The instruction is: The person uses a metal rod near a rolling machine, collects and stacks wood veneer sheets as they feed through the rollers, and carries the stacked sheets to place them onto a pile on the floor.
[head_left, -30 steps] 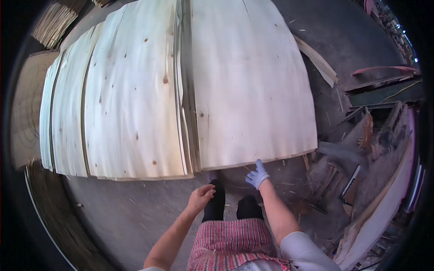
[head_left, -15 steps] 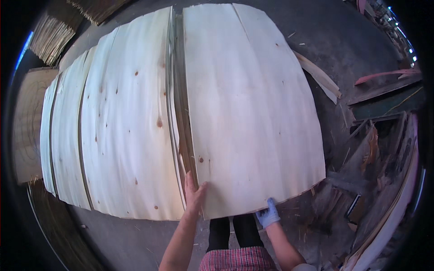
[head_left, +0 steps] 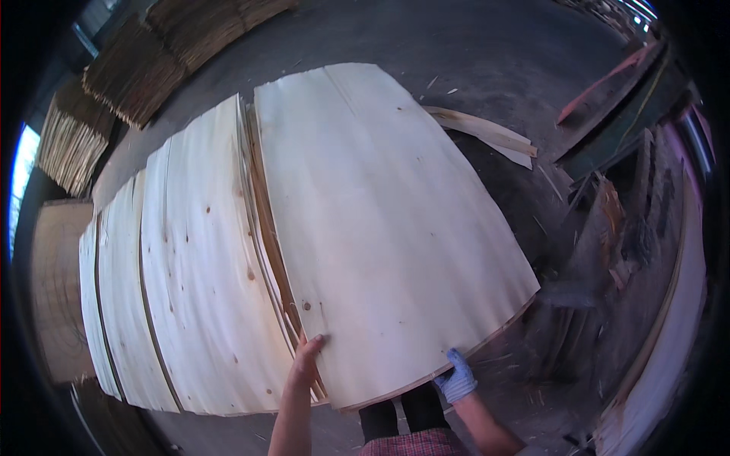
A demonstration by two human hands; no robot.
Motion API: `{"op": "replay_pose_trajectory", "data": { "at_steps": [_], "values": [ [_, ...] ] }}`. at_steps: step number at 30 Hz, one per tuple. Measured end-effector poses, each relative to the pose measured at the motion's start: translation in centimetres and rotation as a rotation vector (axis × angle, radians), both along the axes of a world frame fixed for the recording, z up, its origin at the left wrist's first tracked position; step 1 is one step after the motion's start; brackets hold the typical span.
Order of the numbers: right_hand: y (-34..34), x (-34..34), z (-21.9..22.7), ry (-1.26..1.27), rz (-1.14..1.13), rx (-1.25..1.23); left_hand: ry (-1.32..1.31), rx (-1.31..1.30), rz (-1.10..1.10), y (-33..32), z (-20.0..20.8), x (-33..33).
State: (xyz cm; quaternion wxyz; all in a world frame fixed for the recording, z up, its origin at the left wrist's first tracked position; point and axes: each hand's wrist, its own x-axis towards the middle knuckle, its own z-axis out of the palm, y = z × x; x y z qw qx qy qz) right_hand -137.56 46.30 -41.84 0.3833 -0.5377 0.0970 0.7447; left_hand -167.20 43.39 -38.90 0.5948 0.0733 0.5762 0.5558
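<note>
A wide, pale wood veneer sheet lies before me, its near edge curving across the view above my legs. My bare left hand grips its left edge near the front corner, thumb on top and fingers hidden beneath. On my right hand is a blue-and-white glove; it pinches the near edge, thumb up, the other fingers partly under the sheet. Left of a gap showing brownish edges lies more pale veneer with small knots, split by dark slits. Whether one sheet or several are in my hands, I cannot tell.
Stacks of brown-edged veneer stand at the far left, with a wooden board below them. Curved offcut strips lie on the grey floor beyond the sheet. Broken wood and scrap crowd the right side.
My view has tilted up and turned, showing more floor and stacks beyond. The held veneer appears lower and more slanted in view. Both hands keep their grip on its edges.
</note>
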Motion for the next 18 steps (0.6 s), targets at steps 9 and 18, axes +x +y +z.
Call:
{"op": "replay_pose_trajectory", "data": {
  "at_steps": [9,18],
  "values": [
    [-0.2,-1.3,1.2,-0.026,-0.089,0.101,-0.149,-0.039,0.011,-0.8,1.6,-0.8],
    [-12.8,-7.1,8.2,0.186,-0.019,-0.078,0.257,-0.013,-0.077,-10.7,7.1,-9.0]
  ]
}}
